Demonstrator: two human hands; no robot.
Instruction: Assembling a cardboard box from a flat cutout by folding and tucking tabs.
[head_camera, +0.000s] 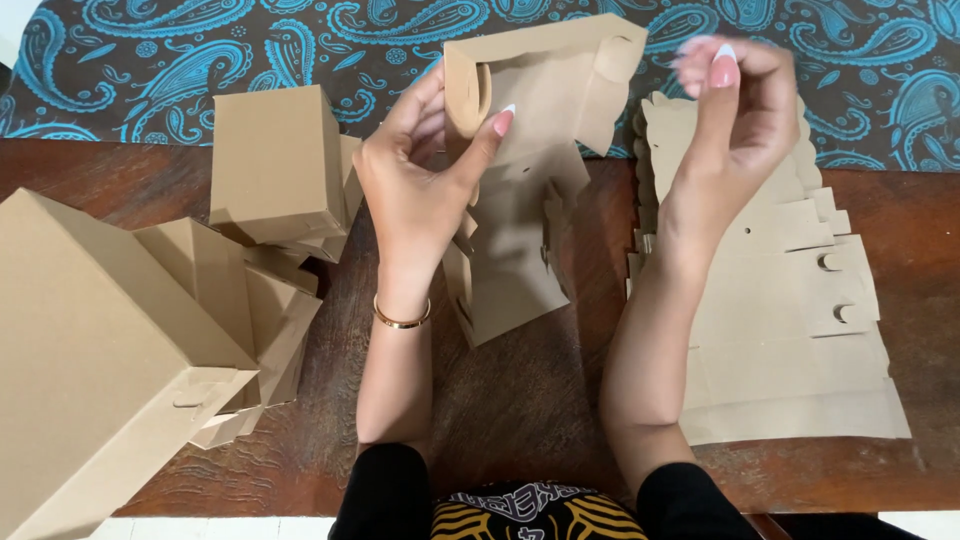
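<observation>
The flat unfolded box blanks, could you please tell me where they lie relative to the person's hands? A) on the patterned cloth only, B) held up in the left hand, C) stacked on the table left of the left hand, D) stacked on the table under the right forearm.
D: the stack of flat blanks lies on the wooden table beneath and beside the right hand and its forearm, while the folded boxes sit on the left.

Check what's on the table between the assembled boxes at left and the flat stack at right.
Head view: the half-folded cardboard blank, held by the left hand, and bare wooden table nearer the person.
</observation>
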